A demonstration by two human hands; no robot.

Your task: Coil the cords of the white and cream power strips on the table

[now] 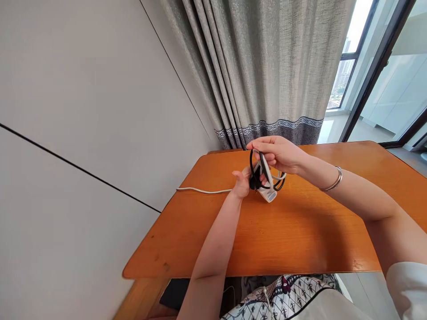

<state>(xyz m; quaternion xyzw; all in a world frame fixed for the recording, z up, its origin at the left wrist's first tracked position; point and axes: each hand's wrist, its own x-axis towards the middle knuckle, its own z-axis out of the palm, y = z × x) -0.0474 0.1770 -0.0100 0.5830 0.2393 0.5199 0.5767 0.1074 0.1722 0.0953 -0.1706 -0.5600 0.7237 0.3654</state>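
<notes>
Under your fingers spreads the orange wooden tabletop point(300, 235), with the grey curtain point(267, 66) hanging well beyond them. Your right hand point(278, 153) reaches over from the right, a bangle point(334, 180) on its wrist, fingers pinched on the top of a black cable loop point(252, 169). Your left hand point(242, 183) sits below and left of it, palm up, its fingers wrapped around a white power adapter point(267, 189) with the bundled coils. The adapter's long axis tilts down and to the right, just off the tabletop, between both sets of fingers. A white cable point(203, 191) trails leftward from your left fingers along the tabletop.
</notes>
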